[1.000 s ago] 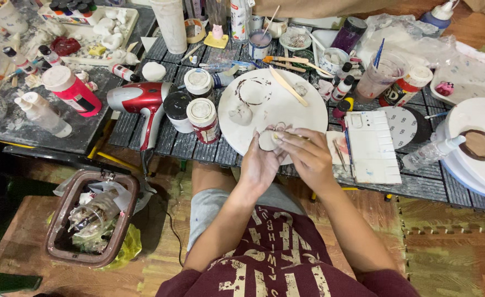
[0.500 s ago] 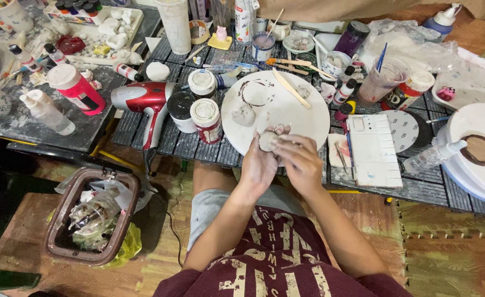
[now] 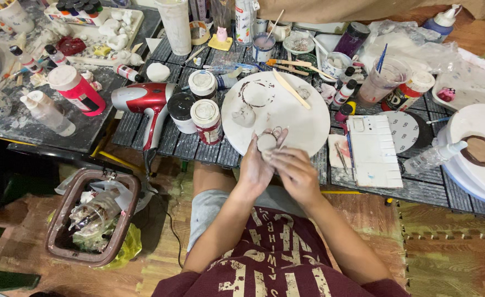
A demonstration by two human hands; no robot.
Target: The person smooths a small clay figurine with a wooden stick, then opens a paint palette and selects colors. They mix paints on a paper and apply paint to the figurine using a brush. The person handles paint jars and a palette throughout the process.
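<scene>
Over the last second both hands have drawn slightly back toward the body from the white round board (image 3: 303,118); the work in hand stays the same. Left hand (image 3: 255,168) cradles a small pale clay disc (image 3: 266,142), grip curled round its edge; right hand (image 3: 295,171) pinches its near rim. Disc is held above the bench (image 3: 363,190) edge, flat face up toward the camera; round, so no clear long axis.

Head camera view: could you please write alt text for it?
Both hands, the left hand and right hand, cradle a small pale clay disc at the near edge of a round white work board. A red hair dryer lies to the left.
</scene>
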